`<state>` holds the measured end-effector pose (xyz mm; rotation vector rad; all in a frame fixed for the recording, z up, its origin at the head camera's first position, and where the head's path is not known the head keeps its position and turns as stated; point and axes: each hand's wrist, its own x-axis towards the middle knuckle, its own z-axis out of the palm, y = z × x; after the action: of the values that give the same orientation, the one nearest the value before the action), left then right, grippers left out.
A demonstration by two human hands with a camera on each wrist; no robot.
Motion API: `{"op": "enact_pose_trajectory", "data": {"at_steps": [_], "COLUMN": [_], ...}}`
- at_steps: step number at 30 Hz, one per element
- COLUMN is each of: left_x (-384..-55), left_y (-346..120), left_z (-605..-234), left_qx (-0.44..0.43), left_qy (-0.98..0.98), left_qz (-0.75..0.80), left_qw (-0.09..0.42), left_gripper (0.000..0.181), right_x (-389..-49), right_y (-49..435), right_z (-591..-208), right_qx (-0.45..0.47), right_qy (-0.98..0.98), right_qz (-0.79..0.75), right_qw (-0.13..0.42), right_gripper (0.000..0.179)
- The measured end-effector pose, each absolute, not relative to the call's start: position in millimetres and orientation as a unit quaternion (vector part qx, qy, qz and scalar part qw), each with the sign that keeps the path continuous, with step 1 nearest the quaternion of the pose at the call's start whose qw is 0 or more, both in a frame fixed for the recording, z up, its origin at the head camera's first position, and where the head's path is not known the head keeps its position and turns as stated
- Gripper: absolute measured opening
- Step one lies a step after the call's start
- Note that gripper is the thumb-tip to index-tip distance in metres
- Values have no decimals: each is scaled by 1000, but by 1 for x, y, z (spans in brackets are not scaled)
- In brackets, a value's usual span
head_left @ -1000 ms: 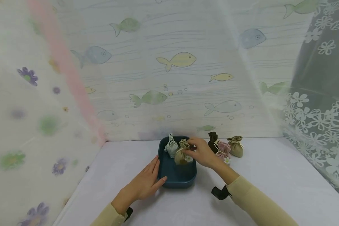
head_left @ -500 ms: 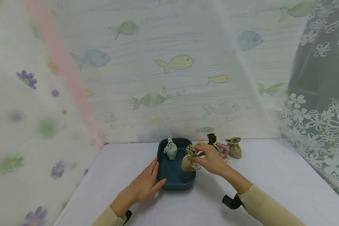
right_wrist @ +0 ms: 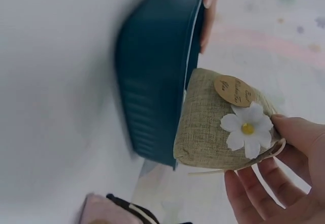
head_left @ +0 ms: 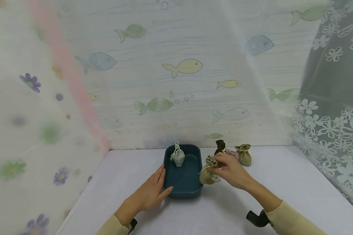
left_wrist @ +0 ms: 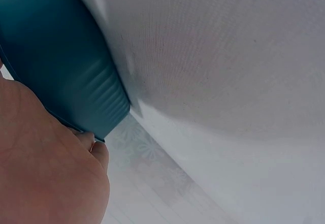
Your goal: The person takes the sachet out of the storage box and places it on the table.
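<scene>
My right hand [head_left: 232, 170] pinches an olive-tan drawstring sachet [head_left: 207, 175] near its gathered neck, just off the right rim of a dark teal basin [head_left: 183, 182]. In the right wrist view the sachet [right_wrist: 208, 122] shows a white fabric flower [right_wrist: 247, 128] and a round brown tag [right_wrist: 233, 90]. Along the basin's left side rests my left hand [head_left: 149, 191], fingers straight against the wall and thumb by the near corner. Inside the basin, toward the back, stands a pale grey-green drawstring sachet [head_left: 177, 157]. The left wrist view shows the hand [left_wrist: 45, 158] against the basin's outer wall [left_wrist: 56, 51].
Behind my right hand stand a dark brown sachet [head_left: 220, 146], a partly hidden pink one [head_left: 232, 152] and another olive sachet [head_left: 244, 156]. All are on the white-covered table [head_left: 117, 169]. A curtain printed with fish [head_left: 189, 66] hangs at the back edge.
My right hand has carried the olive-tan sachet from inside the basin rightward and nearer, past the right rim. The left hand stays against the basin, and the grey-green sachet has stayed put.
</scene>
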<state>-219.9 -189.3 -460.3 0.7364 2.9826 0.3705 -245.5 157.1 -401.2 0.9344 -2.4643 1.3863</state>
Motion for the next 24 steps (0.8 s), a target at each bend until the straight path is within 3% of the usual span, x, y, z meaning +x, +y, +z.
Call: {"op": "enact_pose_trajectory", "data": {"at_steps": [7, 14, 24], "left_x": [-220, -219, -221], "left_y": [-190, -189, -189], "left_z": [-459, -460, -462], "left_qx": [237, 235, 239], "left_qy": [964, 964, 963], "left_qz": [119, 123, 123], "left_qw": [31, 30, 23], "left_gripper": [88, 87, 88], "right_x": [-235, -228, -232], "right_y": [177, 207, 253], "right_z": [-400, -403, -412], "right_qx": [307, 290, 255], "right_qy": [-833, -856, -878], "right_qz": [452, 412, 371], "right_qw": [90, 120, 164], "right_gripper": [8, 25, 13]}}
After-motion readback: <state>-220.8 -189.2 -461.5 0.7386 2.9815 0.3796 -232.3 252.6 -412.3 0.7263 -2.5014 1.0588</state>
